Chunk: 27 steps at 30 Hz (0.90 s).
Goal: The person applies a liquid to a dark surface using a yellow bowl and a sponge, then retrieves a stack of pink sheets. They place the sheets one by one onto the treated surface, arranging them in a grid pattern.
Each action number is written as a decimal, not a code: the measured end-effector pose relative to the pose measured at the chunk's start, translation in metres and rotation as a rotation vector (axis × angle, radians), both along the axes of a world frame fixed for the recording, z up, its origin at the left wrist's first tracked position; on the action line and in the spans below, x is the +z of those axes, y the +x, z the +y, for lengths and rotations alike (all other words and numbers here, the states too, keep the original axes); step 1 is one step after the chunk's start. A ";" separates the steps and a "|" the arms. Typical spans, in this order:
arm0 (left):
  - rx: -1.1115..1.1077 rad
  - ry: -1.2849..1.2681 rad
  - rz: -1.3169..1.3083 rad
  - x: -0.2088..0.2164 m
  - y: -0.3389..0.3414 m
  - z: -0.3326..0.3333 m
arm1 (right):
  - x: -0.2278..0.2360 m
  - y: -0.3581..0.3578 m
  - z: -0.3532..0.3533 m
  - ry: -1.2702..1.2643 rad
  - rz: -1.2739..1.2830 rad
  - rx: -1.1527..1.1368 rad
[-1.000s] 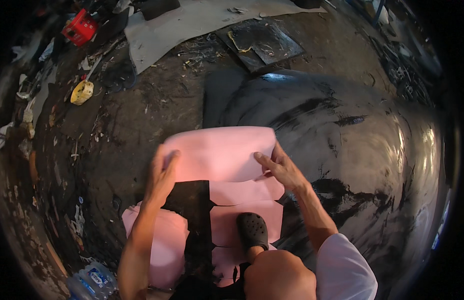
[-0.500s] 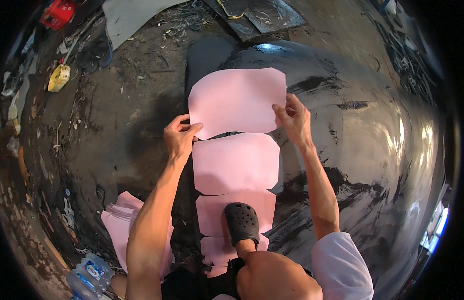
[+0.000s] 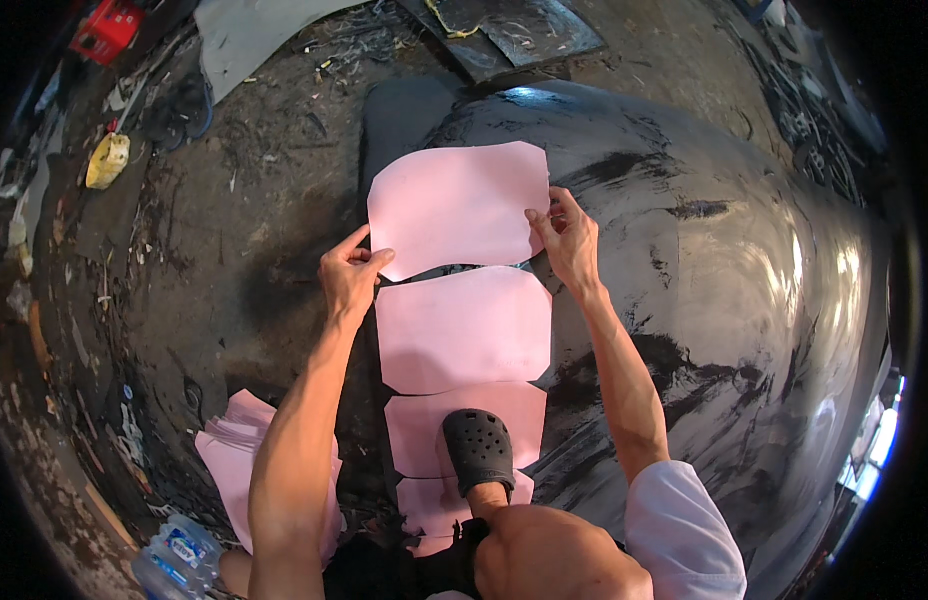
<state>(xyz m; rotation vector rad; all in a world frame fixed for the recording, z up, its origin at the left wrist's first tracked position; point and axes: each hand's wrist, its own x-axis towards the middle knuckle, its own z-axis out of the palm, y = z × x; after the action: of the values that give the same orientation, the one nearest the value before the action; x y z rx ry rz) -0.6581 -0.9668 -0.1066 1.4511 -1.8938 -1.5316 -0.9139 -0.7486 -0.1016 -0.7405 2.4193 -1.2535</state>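
A pink sheet point(image 3: 459, 208) with cut corners and a wavy near edge spans the gap between my hands. My left hand point(image 3: 350, 274) pinches its near left corner between thumb and fingers. On the right edge, my right hand point(image 3: 570, 236) grips it the same way. Just nearer to me, a second pink sheet point(image 3: 464, 330) lies flat on a dark strip, and a third pink sheet point(image 3: 414, 432) follows, pressed under my foot in a black clog point(image 3: 478, 450). Another pink piece point(image 3: 429, 503) lies partly hidden by my leg.
A stack of pink sheets point(image 3: 224, 470) lies beside my left forearm, near clear plastic bottles point(image 3: 181, 555). Wide glossy black sheeting point(image 3: 724, 290) covers the right side. A yellow container point(image 3: 108, 161), a red box point(image 3: 108, 30) and scraps lie on the dirty floor at the left.
Both hands still hold the pink sheet. It has shifted slightly left, with its right end drawn in toward the left hand. The whole view has also shifted a little.
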 end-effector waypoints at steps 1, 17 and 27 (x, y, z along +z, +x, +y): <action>-0.008 0.006 -0.015 0.002 -0.002 0.002 | 0.001 0.002 0.000 0.003 0.018 -0.014; -0.642 -0.828 -0.206 0.010 -0.039 0.005 | 0.027 0.020 -0.044 0.014 0.618 0.108; -0.541 -0.823 -0.387 -0.029 -0.050 0.020 | -0.029 0.000 -0.071 0.327 0.516 0.139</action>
<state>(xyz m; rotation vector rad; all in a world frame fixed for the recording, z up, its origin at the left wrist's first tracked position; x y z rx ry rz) -0.7077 -0.9466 -0.1357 0.9173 -2.8214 -0.4443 -0.9138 -0.8200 -0.1302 -1.2200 2.8070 -0.6393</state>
